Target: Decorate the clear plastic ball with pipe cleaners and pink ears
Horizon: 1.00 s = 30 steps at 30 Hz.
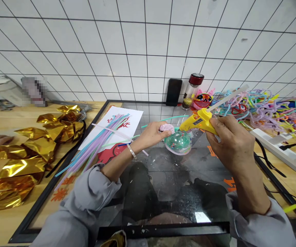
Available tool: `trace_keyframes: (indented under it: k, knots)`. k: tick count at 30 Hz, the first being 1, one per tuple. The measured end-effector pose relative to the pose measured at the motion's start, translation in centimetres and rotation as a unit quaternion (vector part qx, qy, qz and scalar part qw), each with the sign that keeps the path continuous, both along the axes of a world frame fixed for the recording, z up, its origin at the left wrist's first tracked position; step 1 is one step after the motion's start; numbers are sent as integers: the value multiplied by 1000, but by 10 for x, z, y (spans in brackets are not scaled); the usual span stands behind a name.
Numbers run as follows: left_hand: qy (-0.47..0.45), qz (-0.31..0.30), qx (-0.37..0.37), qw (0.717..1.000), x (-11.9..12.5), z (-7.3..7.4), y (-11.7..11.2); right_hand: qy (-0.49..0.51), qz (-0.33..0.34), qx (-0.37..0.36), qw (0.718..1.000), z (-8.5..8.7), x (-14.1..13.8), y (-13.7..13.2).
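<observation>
My right hand (229,140) is closed round a yellow glue gun (198,122) with a white glue stick poking out behind. Its nozzle points left at a small pink fuzzy piece (167,128), which my left hand (151,134) pinches between fingertips. Just below the pink piece a clear dome with green and pink bits inside (178,143) rests on the glass table top (168,164). A silver bracelet circles my left wrist.
A bundle of pastel pipe cleaners (96,144) lies over white paper with red cut-outs (123,125). Gold foil ribbons (32,154) cover the left. Tangled pipe cleaners (263,106), a power strip (279,149), a jar (192,90) and a phone (173,92) stand behind.
</observation>
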<state>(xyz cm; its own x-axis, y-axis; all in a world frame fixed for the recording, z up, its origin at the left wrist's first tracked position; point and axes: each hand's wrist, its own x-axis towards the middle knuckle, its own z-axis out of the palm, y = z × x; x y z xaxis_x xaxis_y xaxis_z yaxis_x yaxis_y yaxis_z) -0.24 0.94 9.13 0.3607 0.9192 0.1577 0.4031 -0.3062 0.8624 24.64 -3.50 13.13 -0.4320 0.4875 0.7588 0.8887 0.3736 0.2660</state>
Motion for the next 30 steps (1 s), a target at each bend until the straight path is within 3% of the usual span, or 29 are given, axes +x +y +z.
trace_keyframes:
  k: [11,18,26,30]
  knots:
    - [-7,-1,-12,1000,-1,-2,1,-23,0,18,1000,3,4,-2]
    - [-8,-2,-12,1000,0,-2,1,7,-14,-19,1000,1,4,-1]
    - [6,6,-10,1000,0,-2,1,103,-18,-12,995,1,8,-4]
    - [4,5,-13,1000,-1,-2,1,220,-98,24,970,-9,31,14]
